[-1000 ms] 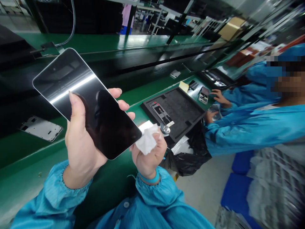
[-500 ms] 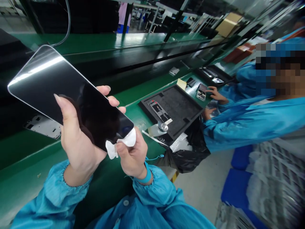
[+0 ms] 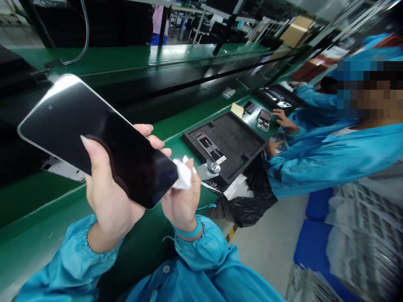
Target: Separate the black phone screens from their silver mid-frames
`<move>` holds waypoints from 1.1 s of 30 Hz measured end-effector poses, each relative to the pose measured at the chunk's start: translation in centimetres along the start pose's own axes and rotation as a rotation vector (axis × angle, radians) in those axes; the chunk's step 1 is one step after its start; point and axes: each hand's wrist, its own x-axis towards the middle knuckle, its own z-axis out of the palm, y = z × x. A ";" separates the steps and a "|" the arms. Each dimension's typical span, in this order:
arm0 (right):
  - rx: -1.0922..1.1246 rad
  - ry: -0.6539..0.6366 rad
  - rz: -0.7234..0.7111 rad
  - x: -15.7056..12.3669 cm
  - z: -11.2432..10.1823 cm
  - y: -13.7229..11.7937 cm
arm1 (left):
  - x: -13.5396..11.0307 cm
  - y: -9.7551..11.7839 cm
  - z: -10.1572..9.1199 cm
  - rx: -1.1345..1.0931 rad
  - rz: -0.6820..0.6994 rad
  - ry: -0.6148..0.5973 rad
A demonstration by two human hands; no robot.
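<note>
A smartphone with a dark glossy screen facing me is held up at a slant over the bench. My left hand is wrapped round it, thumb lying along the near edge and fingertips showing past the far edge. In my right hand a crumpled white wipe is pinched at the phone's lower right corner; part of that hand is behind the phone. A blue band circles my right wrist. Partly hidden under the phone, a pale metal phone plate lies on the green bench.
Right of my hands a black foam tray holds a phone part. A small bottle with a metal cap stands by its near edge. A black plastic bag hangs at the bench edge. A co-worker in blue sits at the right.
My right hand with the wipe has moved from the phone's bottom edge up and right round its corner. The phone has shifted slightly right and down with my left hand.
</note>
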 end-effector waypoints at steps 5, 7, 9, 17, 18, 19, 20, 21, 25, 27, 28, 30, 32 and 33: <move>-0.047 -0.083 -0.140 0.6 -1.0 -0.8 | 0.2 0.3 -0.4 -0.029 -0.046 -0.025; -0.154 -0.161 -0.221 0.4 -1.4 -0.6 | 0.2 0.3 -0.5 -0.023 -0.055 -0.032; -0.257 -0.236 -0.306 0.2 -1.6 -0.4 | 0.3 0.2 -0.5 -0.030 -0.025 -0.041; -0.440 -0.435 -0.481 -2.4 -0.4 0.4 | 1.1 -0.1 -0.4 -0.185 0.018 -0.034; -0.440 -0.430 -0.505 -2.7 -0.3 0.5 | 1.0 0.0 -0.4 -0.189 0.010 -0.035; -0.437 -0.424 -0.531 -3.0 -0.3 0.5 | 0.9 0.0 -0.5 -0.189 0.009 -0.037; -0.434 -0.418 -0.556 -3.1 -0.3 0.4 | 0.8 0.1 -0.5 -0.186 0.014 -0.035; -0.432 -0.413 -0.576 -3.2 -0.3 0.4 | 0.7 0.1 -0.4 -0.178 0.022 -0.032; -0.455 -0.328 -0.584 -3.3 -0.3 0.3 | 0.3 0.4 -0.1 -0.072 0.045 0.007; -0.442 -0.280 -0.598 -3.3 -0.3 0.5 | 0.1 0.6 0.1 -0.019 0.075 0.038; -0.422 -0.267 -0.614 -3.3 -0.3 0.6 | 0.1 0.7 0.1 0.000 0.085 0.039; -0.375 -0.255 -0.650 -3.2 -0.4 0.7 | -0.1 0.9 0.1 0.022 0.069 0.010; -0.340 -0.233 -0.670 -3.1 -0.7 0.9 | -0.3 1.1 0.0 0.031 0.017 -0.058; -0.332 -0.219 -0.663 -3.1 -1.0 1.0 | -0.4 1.2 0.0 0.036 -0.011 -0.100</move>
